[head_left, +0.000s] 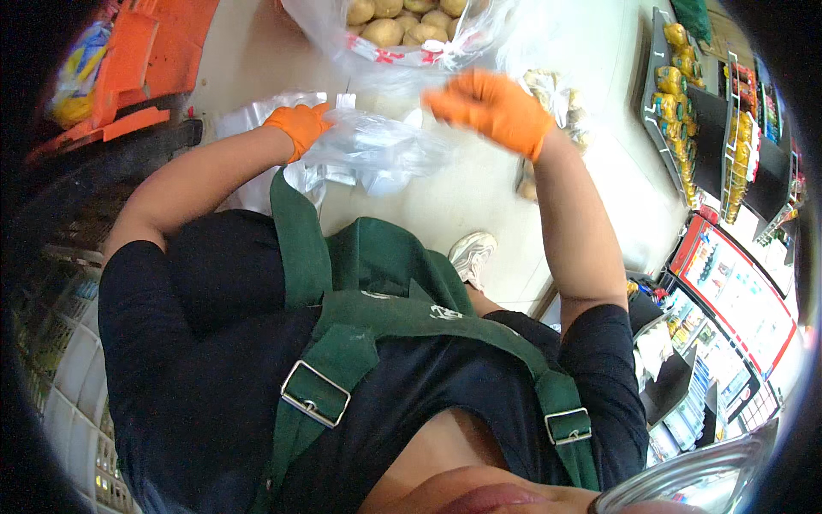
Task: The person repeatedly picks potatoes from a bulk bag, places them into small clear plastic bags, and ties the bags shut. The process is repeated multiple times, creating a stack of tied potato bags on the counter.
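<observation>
My left hand (300,128), in an orange glove, is closed on the edge of a thin clear plastic bag (377,144). The bag hangs crumpled and looks flat. To its right, my right hand (492,110), also gloved in orange, is raised near the bag and smeared by motion. Its fingers look bent, but whether they hold anything cannot be made out. Beyond both hands a large clear sack (407,58) with a red and white band stands open. Brown round potatoes (402,26) fill it.
Filled clear bags of produce (575,120) lie on the pale floor (599,184), right of my right hand. An orange plastic crate (158,56) stands far left. Shelves with yellow packets (672,107) line the right side. My shoe (473,257) rests on the floor below.
</observation>
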A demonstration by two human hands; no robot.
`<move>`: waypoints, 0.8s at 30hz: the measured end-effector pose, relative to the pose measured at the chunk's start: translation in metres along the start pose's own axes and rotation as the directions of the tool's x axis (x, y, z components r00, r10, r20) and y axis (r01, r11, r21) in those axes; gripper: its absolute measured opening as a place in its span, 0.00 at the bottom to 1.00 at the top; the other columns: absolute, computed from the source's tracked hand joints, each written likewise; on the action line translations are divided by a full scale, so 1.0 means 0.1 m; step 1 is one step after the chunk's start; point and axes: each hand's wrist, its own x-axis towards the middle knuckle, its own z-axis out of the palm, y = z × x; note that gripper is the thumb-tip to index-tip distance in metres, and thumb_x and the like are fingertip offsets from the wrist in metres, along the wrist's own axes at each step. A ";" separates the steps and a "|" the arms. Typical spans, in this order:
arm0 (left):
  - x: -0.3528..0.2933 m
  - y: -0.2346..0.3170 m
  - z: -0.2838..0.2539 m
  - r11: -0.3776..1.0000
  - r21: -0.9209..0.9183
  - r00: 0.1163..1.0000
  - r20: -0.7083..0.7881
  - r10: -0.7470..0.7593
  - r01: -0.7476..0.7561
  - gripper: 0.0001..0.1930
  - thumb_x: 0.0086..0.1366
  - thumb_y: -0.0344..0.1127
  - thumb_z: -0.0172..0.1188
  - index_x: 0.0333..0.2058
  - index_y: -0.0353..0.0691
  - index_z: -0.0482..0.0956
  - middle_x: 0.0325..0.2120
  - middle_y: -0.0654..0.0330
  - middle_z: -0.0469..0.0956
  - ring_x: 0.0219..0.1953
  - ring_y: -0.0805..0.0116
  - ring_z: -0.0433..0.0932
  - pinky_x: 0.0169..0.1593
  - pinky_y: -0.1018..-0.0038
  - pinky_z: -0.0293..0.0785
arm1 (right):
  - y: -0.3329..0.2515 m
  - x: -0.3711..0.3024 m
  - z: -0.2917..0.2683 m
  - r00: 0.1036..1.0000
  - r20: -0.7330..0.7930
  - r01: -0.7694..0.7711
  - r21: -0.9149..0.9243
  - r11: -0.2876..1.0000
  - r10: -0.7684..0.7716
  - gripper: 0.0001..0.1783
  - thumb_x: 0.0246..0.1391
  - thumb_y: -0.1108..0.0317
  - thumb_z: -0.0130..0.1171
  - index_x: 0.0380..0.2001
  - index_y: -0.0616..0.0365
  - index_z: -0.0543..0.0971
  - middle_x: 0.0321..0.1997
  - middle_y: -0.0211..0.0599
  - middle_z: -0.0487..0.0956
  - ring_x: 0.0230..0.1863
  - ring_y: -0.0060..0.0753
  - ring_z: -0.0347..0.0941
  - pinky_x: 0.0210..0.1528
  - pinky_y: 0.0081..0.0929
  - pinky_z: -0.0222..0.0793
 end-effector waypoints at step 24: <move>0.16 -0.20 0.10 0.999 -0.032 0.999 0.050 -0.008 0.010 0.30 0.77 0.47 0.44 0.75 0.58 0.50 0.54 0.43 0.74 0.49 0.44 0.80 0.49 0.54 0.80 | -0.03 1.66 -0.51 0.804 -0.569 -0.425 -0.752 0.503 -0.171 0.33 0.47 0.37 0.66 0.52 0.42 0.79 0.57 0.51 0.75 0.58 0.56 0.72 0.60 0.52 0.68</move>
